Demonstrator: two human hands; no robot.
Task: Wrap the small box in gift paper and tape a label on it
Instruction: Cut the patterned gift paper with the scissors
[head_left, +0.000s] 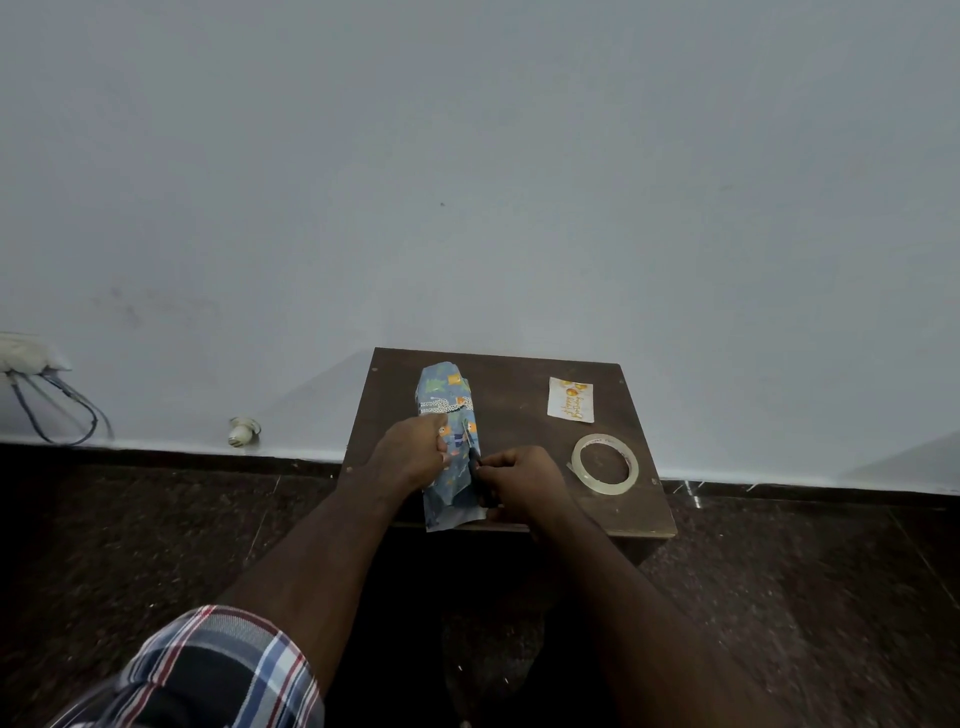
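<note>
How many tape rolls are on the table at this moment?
1. The tape roll lies flat near the right edge of the table, below the label and right of the right hand. None seem hidden.

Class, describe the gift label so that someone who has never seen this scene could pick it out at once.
Find the dark wooden table against the pale wall. At its far right corner lies the label, a small white card with orange decoration, just beyond the tape roll. It is the only flat rectangular card; the tape is a clear ring.
</note>
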